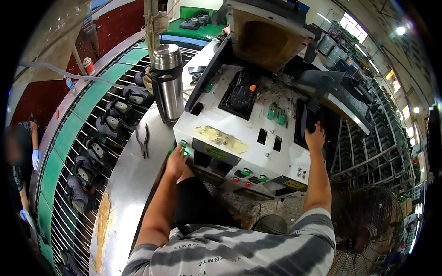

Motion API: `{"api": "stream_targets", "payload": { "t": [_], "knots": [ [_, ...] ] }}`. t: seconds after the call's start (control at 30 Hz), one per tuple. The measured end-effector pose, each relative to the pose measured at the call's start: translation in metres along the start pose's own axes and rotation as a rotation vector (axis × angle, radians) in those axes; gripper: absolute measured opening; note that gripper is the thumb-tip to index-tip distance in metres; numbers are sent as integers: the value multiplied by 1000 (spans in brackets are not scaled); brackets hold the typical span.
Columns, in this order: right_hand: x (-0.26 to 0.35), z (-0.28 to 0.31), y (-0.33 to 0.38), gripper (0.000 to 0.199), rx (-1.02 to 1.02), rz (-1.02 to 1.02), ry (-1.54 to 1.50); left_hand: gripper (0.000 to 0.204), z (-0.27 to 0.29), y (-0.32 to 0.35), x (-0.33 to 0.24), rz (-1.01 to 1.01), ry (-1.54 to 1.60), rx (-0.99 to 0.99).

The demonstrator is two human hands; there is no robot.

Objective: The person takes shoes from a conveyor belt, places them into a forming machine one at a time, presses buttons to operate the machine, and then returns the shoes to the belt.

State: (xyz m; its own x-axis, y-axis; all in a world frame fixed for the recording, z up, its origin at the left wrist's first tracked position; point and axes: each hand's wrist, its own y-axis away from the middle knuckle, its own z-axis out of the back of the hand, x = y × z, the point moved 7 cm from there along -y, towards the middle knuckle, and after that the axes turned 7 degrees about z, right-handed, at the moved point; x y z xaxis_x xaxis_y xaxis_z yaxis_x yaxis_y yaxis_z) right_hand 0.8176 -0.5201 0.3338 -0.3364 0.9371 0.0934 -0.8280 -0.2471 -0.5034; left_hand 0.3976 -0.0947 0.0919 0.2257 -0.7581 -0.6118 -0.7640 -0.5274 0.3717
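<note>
At the left front corner of a white press machine (258, 152), my left hand (176, 161) has its fingers curled at a lit green button (184, 146). My right hand (315, 137) reaches into the machine's right-hand bay, its fingers and thumb closed around the near end of a dark shoe (311, 115). Much of that shoe is lost in shadow and partly behind the fingers. In the left bay a black shoe (242, 94) with an orange spot lies sole up, under a raised padded lid (267, 39).
On the metal ledge (122, 184) left of the machine stand a steel flask (170, 99) and pliers (145, 140). Several grey shoes (83, 170) ride the roller conveyor (60, 202), with another person (20, 142) beyond. A fan (359, 239) and a rack (363, 142) stand right.
</note>
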Motion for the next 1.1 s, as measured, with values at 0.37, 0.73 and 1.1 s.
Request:
{"api": "stream_targets", "payload": {
  "t": [0.37, 0.73, 1.1],
  "knots": [
    [-59, -72, -79, 89, 443, -351, -172, 19, 232, 227, -69, -437, -393, -752],
    [-6, 32, 52, 75, -570, -123, -153, 21, 263, 278, -44, -395, -641, -1054],
    [102, 40, 194, 56, -83, -77, -1564, 45, 55, 226, 4, -126, -921, 4]
  ]
}}
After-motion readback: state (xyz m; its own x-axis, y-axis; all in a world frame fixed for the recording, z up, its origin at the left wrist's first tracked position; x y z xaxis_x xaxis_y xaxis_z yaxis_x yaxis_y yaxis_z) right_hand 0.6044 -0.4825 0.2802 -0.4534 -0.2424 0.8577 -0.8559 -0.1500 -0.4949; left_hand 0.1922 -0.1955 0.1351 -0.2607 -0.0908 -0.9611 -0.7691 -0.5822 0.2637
